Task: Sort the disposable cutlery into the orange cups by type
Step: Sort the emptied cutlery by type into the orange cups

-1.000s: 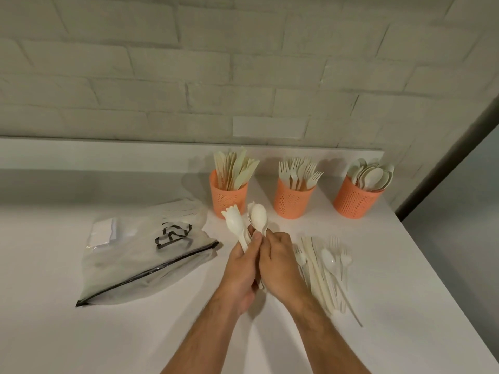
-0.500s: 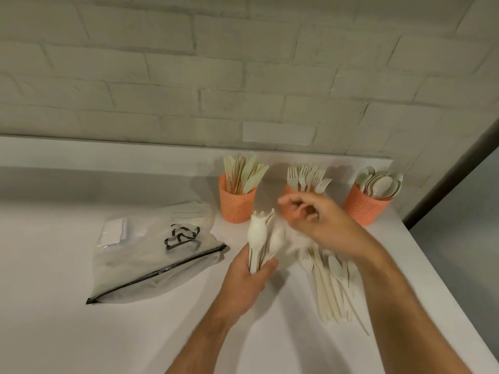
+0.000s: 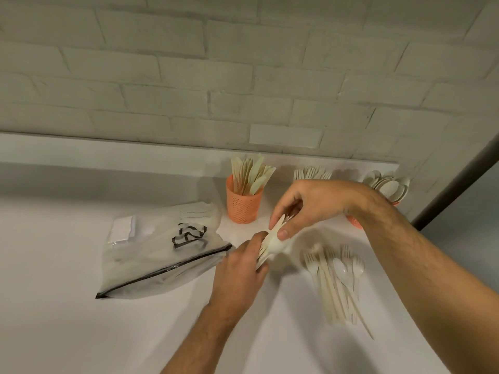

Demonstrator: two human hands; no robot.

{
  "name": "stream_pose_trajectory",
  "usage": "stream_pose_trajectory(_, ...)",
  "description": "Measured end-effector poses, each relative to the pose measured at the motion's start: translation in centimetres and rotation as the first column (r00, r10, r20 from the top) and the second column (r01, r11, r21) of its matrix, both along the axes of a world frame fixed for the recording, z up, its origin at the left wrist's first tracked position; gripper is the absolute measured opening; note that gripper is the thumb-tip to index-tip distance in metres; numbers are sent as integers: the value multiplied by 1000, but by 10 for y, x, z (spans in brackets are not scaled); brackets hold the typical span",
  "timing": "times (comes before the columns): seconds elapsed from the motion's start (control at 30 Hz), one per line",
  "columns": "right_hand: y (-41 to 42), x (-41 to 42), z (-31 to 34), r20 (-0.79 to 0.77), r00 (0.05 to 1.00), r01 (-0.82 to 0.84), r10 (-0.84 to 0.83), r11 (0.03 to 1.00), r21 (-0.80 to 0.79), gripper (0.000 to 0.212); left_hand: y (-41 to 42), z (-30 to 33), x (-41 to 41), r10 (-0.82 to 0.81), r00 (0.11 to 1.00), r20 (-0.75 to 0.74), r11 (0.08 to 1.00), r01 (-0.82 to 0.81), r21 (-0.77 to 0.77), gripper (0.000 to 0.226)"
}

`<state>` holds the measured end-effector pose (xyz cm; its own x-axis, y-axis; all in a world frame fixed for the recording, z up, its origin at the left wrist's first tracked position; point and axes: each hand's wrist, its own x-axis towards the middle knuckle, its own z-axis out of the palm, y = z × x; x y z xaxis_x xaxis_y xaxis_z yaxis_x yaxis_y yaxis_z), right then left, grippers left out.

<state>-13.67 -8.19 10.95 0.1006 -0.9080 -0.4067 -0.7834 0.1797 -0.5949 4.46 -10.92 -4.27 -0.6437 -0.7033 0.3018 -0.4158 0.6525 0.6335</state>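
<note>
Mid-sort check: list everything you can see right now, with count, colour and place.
knife cup: one, orange, back of the counter, leftmost, holds knives
fork cup: one, body hidden behind the right hand, only fork tips show
spoon cup: one, orange, back right, holds spoons
loose cutlery: a pile, count unclear, cream, on the counter at right
held cutlery: a small bunch, cream, between both hands
zip bag: one, clear with black zipper, left
counter: one, white
left hand: grips the bunch
right hand: pinches a piece of it
</note>
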Motion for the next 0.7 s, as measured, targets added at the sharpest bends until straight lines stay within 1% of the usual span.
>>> stream_pose_trajectory(0.1,-4,0,4,-13,1000,-25,25,999,43,28,-2,-1,3,44,997,60,994,-38,-104,55)
stream_pose_trajectory(0.2,-8,0,7,-19,999,-44,45,996,72,27,-5,-5,4,46,991,126,982,-22,-188,63)
stream_pose_trajectory(0.3,-12,5,7,-97,990,-94,104,990,103,30,-7,-6,3,68,986,152,975,-33,-220,67)
stream_pose_trajectory(0.47,-18,11,1,-175,977,-108,125,989,104,33,-10,-5,2,132,964,232,954,-59,-295,72)
stream_pose_trajectory(0.53,-18,12,1,-177,977,-102,117,991,88,31,-10,-4,3,141,956,257,948,-55,-315,66)
stream_pose_trajectory(0.63,-16,12,0,-153,985,-66,79,994,84,29,-10,1,3,174,946,273,948,-86,-307,49)
stream_pose_trajectory(0.7,-14,14,-2,-150,988,-35,46,996,76,29,-10,2,2,196,933,303,947,-100,-306,47)
